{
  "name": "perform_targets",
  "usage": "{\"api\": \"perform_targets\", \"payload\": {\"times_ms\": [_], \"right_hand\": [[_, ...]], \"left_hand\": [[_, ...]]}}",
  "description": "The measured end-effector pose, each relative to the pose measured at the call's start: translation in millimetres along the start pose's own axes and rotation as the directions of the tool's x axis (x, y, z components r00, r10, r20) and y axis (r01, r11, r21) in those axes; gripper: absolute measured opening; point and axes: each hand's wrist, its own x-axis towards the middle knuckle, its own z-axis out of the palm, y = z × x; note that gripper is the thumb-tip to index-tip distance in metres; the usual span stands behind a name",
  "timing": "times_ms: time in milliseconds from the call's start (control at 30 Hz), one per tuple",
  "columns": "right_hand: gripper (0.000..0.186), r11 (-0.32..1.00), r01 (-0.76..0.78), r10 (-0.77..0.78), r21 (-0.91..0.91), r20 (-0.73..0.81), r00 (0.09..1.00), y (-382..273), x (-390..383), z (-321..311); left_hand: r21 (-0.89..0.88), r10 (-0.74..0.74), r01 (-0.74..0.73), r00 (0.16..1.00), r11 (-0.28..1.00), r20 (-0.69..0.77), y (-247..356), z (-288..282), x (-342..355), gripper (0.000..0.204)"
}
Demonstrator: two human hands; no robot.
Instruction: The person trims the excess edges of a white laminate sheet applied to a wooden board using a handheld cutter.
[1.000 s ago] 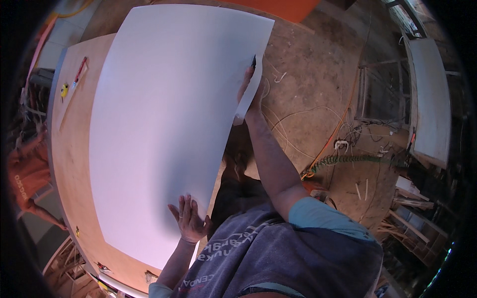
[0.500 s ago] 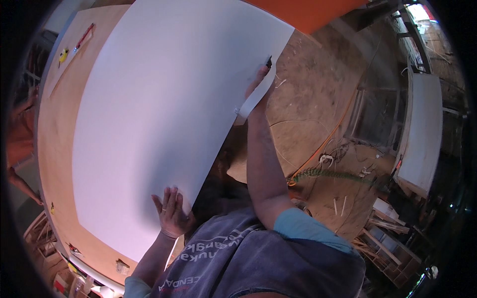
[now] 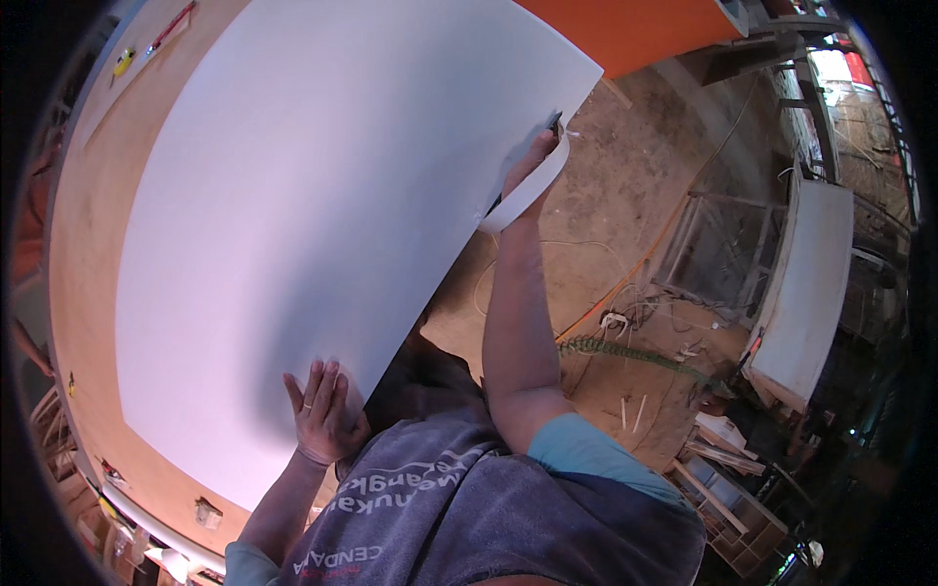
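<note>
A large white sheet point(image 3: 244, 176) lies on a plywood board point(image 3: 83, 293). My left hand point(image 3: 326, 415) rests on it near the lower right edge, fingers spread slightly and palm down. Along the right edge, my right hand point(image 3: 535, 151) grips a dark hand tool point(image 3: 553, 120), probably bladed, its tip at the sheet. A narrow curled white strip point(image 3: 528, 188) hangs beside that hand and partly hides it. On the bare plywood at upper left lie a yellow tape measure point(image 3: 123, 62) and a red-handled tool point(image 3: 174, 24) on a thin strip.
An orange panel point(image 3: 645, 29) lies beyond the sheet. On the floor at right are cords, a green coiled hose point(image 3: 625, 354), a metal frame point(image 3: 718, 254), a long pale box point(image 3: 801, 273) and wood offcuts point(image 3: 718, 488). A co-worker's arm point(image 3: 31, 342) shows at far left.
My right hand has slid with the tool along the edge toward the far corner. My left hand stays on the sheet. The view has shifted, and less of the co-worker shows.
</note>
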Motion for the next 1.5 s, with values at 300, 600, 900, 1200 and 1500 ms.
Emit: {"api": "perform_targets", "payload": {"times_ms": [300,600,900,1200,1500], "right_hand": [[0.063,0.994,0.110,-0.111,-0.017,-0.066,0.992,-4.2,22.7,6.3],[0.088,0.977,0.214,-0.214,-0.004,-0.026,0.977,7.0,95.6,0.2],[0.057,1.000,0.024,-0.024,-0.015,0.007,1.000,-12.4,137.8,-3.3],[0.046,0.862,-0.386,0.467,-0.329,0.216,0.857,5.9,261.6,-95.1],[0.031,0.556,-0.757,0.825,-0.342,0.123,0.551,135.8,245.7,-291.8]], "left_hand": [[-0.006,-0.033,0.033,0.999,0.999,-0.003,-0.9,0.9,-1.4,0.067],[-0.016,-0.041,0.042,0.999,0.999,0.032,-0.1,-5.1,2.2,0.068],[-0.039,-0.053,0.055,0.998,0.998,0.040,-2.7,-7.2,-2.9,0.062],[0.029,-0.073,0.072,0.997,0.997,0.028,12.4,-9.1,3.4,0.077],[0.166,-0.292,0.320,0.940,0.933,-0.175,83.2,-10.3,117.6,0.078]]}}
